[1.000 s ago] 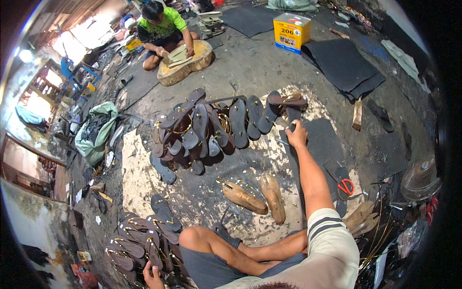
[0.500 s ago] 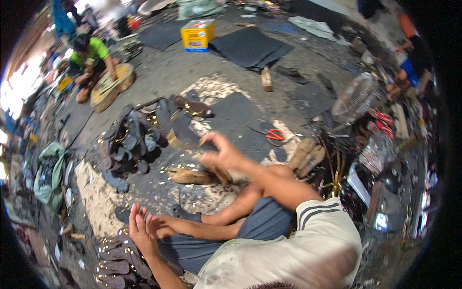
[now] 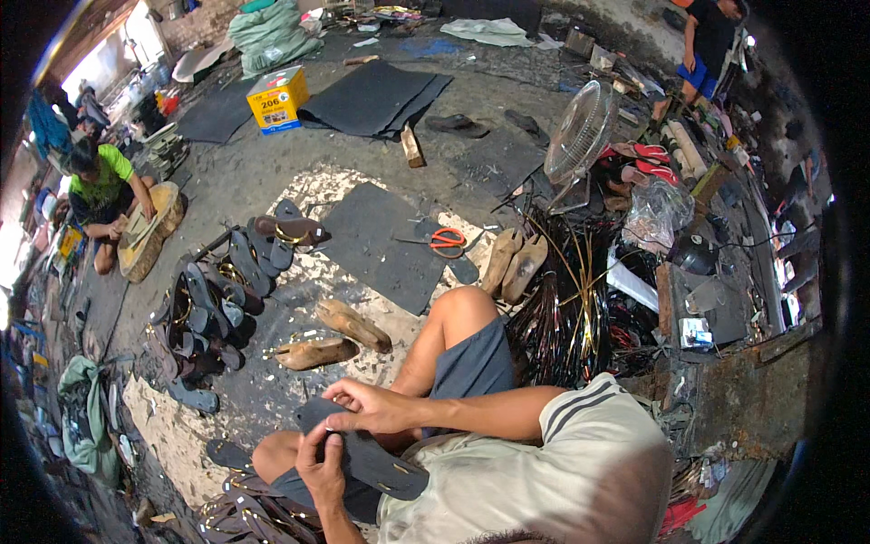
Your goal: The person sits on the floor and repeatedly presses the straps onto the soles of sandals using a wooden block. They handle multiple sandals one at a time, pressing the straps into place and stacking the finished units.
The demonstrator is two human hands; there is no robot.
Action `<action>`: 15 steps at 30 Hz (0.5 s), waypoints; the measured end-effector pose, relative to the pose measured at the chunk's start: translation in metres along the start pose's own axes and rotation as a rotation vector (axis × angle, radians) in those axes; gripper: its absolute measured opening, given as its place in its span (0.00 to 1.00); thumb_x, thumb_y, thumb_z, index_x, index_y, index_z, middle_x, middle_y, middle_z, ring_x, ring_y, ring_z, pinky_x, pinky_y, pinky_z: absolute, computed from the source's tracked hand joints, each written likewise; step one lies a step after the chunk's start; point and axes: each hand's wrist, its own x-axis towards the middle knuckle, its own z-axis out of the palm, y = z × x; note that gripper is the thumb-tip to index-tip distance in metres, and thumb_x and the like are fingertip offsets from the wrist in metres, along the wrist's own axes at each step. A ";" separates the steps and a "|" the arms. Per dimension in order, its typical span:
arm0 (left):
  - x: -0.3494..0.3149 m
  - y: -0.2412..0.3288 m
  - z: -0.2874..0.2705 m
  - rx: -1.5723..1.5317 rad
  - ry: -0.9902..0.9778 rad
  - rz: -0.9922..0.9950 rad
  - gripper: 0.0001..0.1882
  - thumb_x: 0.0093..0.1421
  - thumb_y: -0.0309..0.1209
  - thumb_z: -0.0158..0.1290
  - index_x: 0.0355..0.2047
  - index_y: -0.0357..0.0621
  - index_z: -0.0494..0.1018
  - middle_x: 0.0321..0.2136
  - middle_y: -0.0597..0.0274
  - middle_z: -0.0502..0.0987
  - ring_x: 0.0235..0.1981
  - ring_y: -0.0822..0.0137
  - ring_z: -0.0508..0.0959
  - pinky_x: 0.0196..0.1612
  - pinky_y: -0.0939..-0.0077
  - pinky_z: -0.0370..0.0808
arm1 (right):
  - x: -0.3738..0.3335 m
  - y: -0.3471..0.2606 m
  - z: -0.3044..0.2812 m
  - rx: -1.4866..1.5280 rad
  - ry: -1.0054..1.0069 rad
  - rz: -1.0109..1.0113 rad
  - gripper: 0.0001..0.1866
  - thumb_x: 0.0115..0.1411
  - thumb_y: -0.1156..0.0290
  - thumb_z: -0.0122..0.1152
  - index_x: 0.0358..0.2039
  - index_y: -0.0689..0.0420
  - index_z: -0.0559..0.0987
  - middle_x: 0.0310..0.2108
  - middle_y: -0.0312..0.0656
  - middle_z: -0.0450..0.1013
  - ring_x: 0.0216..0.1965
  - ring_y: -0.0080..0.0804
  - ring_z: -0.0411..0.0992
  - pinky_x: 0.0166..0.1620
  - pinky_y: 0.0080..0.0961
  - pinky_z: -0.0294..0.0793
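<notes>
A dark grey sandal sole (image 3: 385,467) with small gold bits near one end lies slanting across my lap. My right hand (image 3: 372,408) reaches over it from the right, its fingers bent onto the upper part. From below, my left hand (image 3: 322,462) grips the sole's near edge, fingers curled. The fingertips of both hands nearly meet, with a tiny pale spot between them that I cannot make out. Beyond my hands, two wooden shoe lasts, one (image 3: 353,325) behind the other (image 3: 315,354), lie on the floor.
Dark sandals (image 3: 204,304) are heaped left of the lasts, and more sandals (image 3: 258,512) lie by my left leg. Orange-handled scissors (image 3: 447,241) rest beside a black sheet (image 3: 385,245). Shiny strips (image 3: 566,317) and a fan (image 3: 580,131) stand right. Two people work farther off.
My hands were apart and raised, the right one near the wooden lasts; now they meet at the sole in my lap. The view has turned, shifting the floor things left.
</notes>
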 end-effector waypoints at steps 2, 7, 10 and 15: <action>-0.012 0.002 0.005 -0.158 0.021 -0.107 0.12 0.57 0.22 0.63 0.42 0.37 0.79 0.36 0.62 0.79 0.39 0.70 0.77 0.47 0.75 0.73 | 0.003 -0.001 -0.004 -0.239 -0.121 0.036 0.27 0.65 0.55 0.63 0.53 0.65 0.72 0.46 0.42 0.74 0.46 0.28 0.70 0.48 0.28 0.73; -0.024 -0.001 -0.006 0.083 0.091 0.029 0.08 0.57 0.27 0.63 0.31 0.38 0.75 0.30 0.64 0.78 0.34 0.71 0.75 0.43 0.76 0.71 | 0.004 -0.004 -0.004 -0.068 -0.353 0.126 0.22 0.65 0.58 0.62 0.47 0.67 0.76 0.36 0.39 0.75 0.40 0.21 0.67 0.43 0.27 0.72; -0.024 -0.002 -0.002 -0.078 0.142 -0.157 0.17 0.60 0.26 0.59 0.49 0.36 0.73 0.48 0.56 0.76 0.52 0.64 0.73 0.59 0.70 0.67 | 0.000 -0.016 0.001 -0.262 -0.209 0.057 0.15 0.64 0.64 0.61 0.38 0.66 0.76 0.28 0.33 0.73 0.31 0.19 0.67 0.33 0.27 0.72; -0.005 0.009 0.004 -0.456 0.059 -0.260 0.41 0.64 0.25 0.54 0.72 0.39 0.45 0.61 0.50 0.66 0.57 0.66 0.69 0.60 0.70 0.67 | -0.003 -0.026 0.005 -0.001 -0.171 0.134 0.12 0.66 0.68 0.59 0.43 0.64 0.76 0.30 0.30 0.72 0.32 0.15 0.67 0.33 0.21 0.72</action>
